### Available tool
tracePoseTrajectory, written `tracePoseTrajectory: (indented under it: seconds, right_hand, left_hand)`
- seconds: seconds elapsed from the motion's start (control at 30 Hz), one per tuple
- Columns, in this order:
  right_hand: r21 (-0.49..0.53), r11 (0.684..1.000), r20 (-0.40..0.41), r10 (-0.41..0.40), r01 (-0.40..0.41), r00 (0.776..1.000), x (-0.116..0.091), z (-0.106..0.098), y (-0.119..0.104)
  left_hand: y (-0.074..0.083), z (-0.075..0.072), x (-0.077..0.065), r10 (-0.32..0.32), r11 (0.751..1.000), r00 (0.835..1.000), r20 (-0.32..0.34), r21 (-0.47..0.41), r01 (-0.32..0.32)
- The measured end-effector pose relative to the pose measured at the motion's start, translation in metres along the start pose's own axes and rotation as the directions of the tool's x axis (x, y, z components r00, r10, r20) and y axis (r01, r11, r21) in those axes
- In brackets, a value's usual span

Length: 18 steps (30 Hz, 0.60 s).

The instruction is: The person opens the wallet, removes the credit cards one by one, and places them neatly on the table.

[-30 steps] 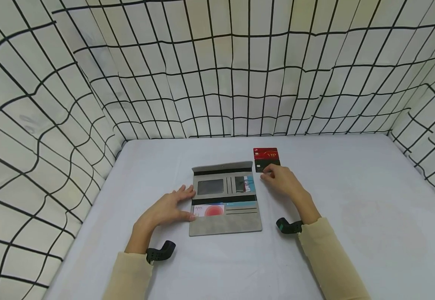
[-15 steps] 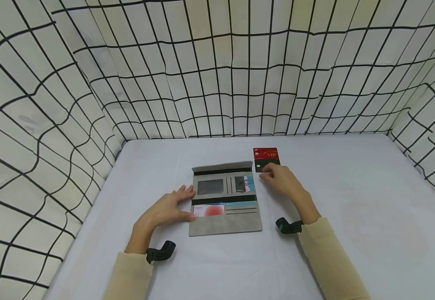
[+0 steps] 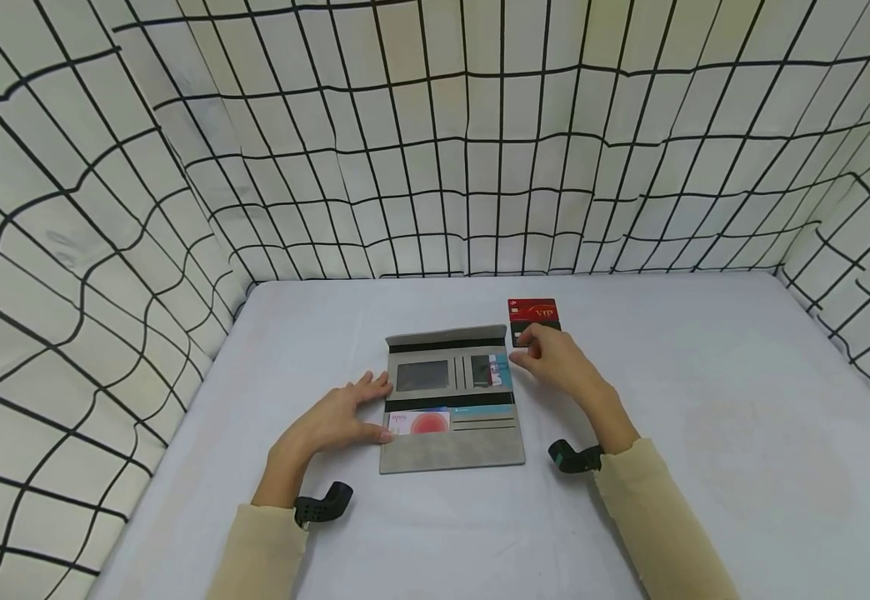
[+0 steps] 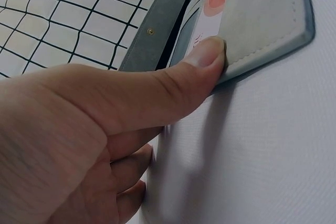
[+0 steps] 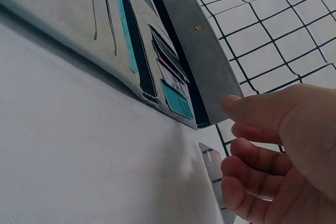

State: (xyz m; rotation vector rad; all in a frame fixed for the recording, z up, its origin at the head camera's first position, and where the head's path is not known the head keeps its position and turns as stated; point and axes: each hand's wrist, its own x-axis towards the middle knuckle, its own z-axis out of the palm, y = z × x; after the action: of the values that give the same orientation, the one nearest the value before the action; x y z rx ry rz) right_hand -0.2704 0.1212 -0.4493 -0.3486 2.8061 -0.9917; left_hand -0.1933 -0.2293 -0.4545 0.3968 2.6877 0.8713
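A grey wallet (image 3: pixel 450 455) lies unfolded on the white-covered table, its far flap tilted up. Cards fill some of its slots, among them a white card with a pink circle (image 3: pixel 429 422) and a blue-edged card (image 3: pixel 503 370). My left hand (image 3: pixel 330 421) rests at the wallet's left side, its thumb (image 4: pixel 205 59) pressing on the edge and its fingers spread. Beside the wallet's right edge is my right hand (image 3: pixel 558 362), fingers loosely bent, with nothing visible between them. It partly hides a black card (image 3: pixel 517 332) lying below a red VIP card (image 3: pixel 531 309).
Black wire grid panels (image 3: pixel 465 192) stand around the back and sides of the table (image 3: pixel 705 400). Each wrist wears a black camera band, one on the left (image 3: pixel 322 505) and one on the right (image 3: pixel 576 457).
My right hand has moved slightly left, towards the wallet's right edge. The left hand, wallet and cards keep their places; the head view has shifted a little.
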Motion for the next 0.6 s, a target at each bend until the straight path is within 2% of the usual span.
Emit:
tracePoseTrajectory:
  seconds: [0.23, 0.6]
  right_hand:
    - [0.013, 0.998, 0.036, -0.059, 0.059, 0.998, 0.000, 0.002, -0.004]
    - [-0.006, 0.988, 0.117, -0.154, 0.156, 0.981, -0.003, 0.008, -0.016]
  left_hand:
    - [0.001, 0.001, 0.001, -0.003, 1.000, 1.000, -0.002, 0.002, 0.003]
    - [0.001, 0.000, 0.000, 0.003, 1.000, 1.000, -0.004, 0.006, -0.003]
